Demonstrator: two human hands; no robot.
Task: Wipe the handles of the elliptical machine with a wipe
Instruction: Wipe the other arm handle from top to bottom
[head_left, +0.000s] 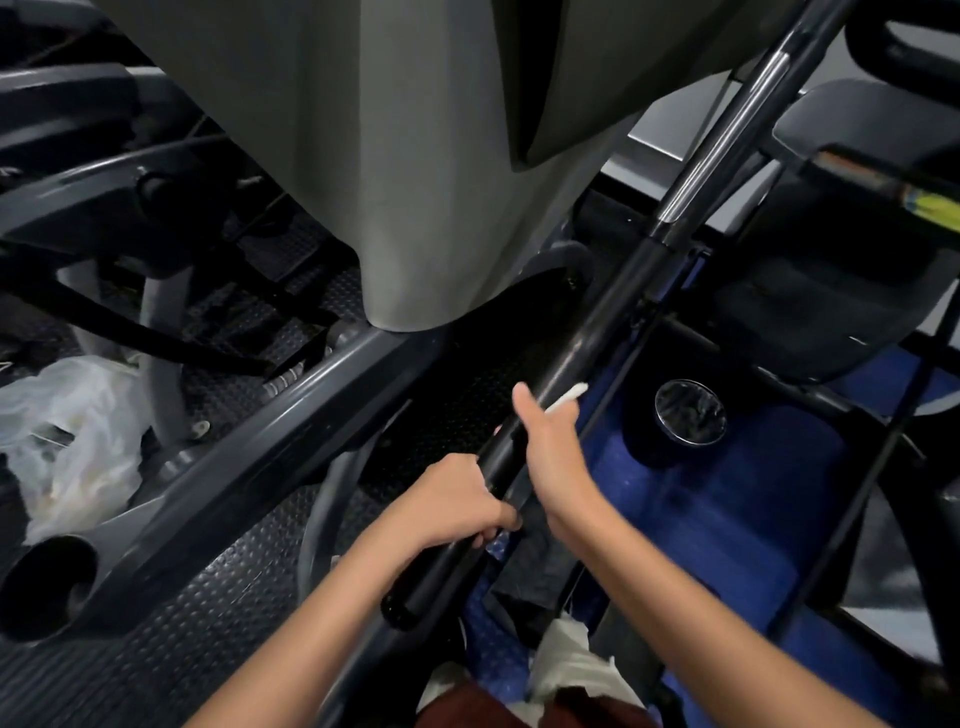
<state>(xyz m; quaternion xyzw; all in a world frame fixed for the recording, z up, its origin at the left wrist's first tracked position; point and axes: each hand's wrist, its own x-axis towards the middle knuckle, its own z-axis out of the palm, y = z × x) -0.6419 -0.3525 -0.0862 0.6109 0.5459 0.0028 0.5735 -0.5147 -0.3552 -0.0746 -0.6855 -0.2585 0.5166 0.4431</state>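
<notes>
Steadying the black handle (524, 441) with your left hand (457, 501), fingers curled round it low down, you are closing your right hand (550, 441) round the bar just above, the white wipe (569, 397) peeking out at 1 o'clock. Wrapping the wipe fully round and sliding it along the bar should be covering every side. Underfoot is studded black rubber flooring (218, 597), blue carpet (727, 519) at 3 o'clock, a crumpled plastic bag (67, 431) at 9 o'clock

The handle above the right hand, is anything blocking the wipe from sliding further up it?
Nothing visible. The right hand holds the wipe against the black handle, which runs bare up to the chrome section.
</notes>
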